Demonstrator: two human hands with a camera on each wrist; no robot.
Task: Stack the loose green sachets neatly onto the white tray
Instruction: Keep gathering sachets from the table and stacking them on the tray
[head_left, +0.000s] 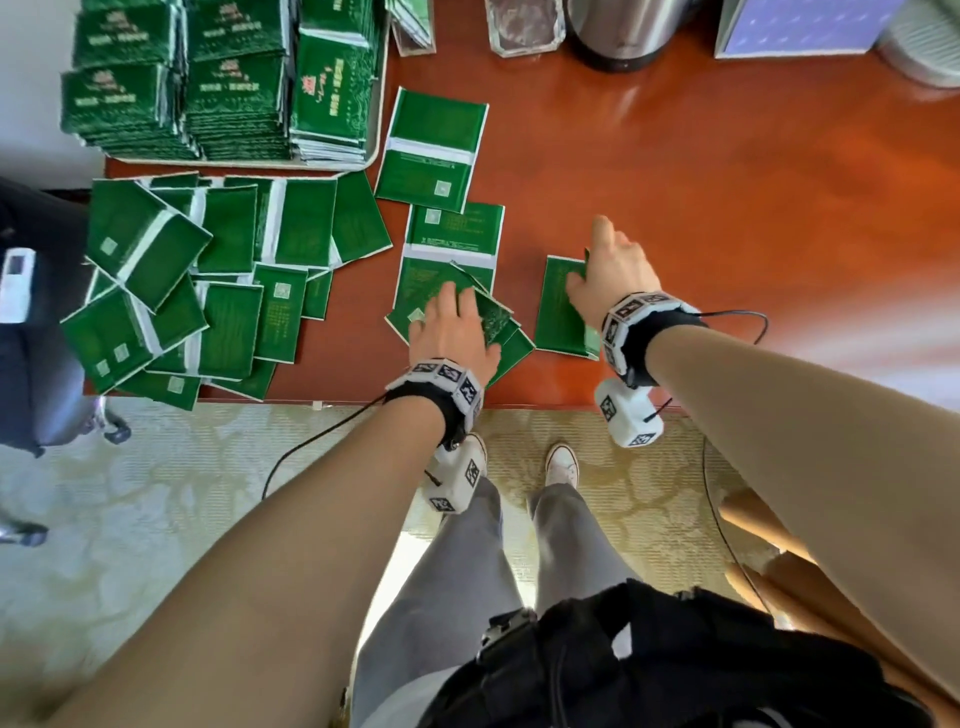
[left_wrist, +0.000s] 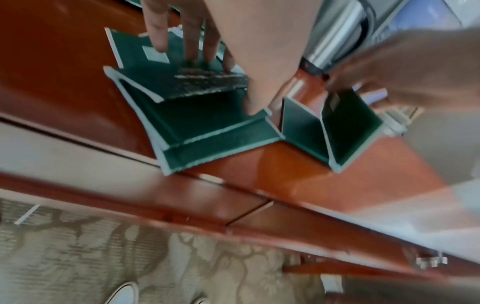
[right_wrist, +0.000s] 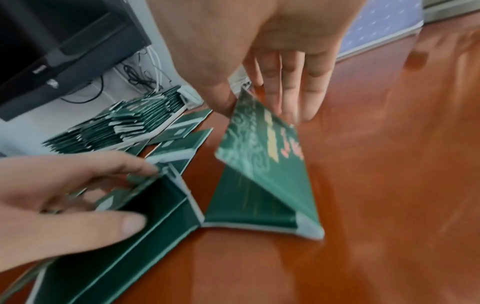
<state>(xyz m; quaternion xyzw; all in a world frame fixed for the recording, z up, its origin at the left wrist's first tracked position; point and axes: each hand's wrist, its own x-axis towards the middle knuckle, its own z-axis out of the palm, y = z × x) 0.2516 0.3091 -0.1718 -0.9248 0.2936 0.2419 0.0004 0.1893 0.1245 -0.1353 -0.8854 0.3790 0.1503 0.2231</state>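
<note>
Task approx halfway, judging by the piles: white tray (head_left: 375, 139) at the table's far-left corner already carries several tall, squared stacks of green sachets (head_left: 234, 78). Just below the tray, a big messy heap of loose sachets (head_left: 171, 291) is left to sort, plus a few singles right of it. Left hand (head_left: 452, 332), near the table's front edge, well below the tray, pinches a small fan of sachets w/ thumb and fingers. Right hand (head_left: 610, 270), further right, tips one sachet (right_wrist: 262, 148) up off the wood, thumb and fingers pinching its edge.
</note>
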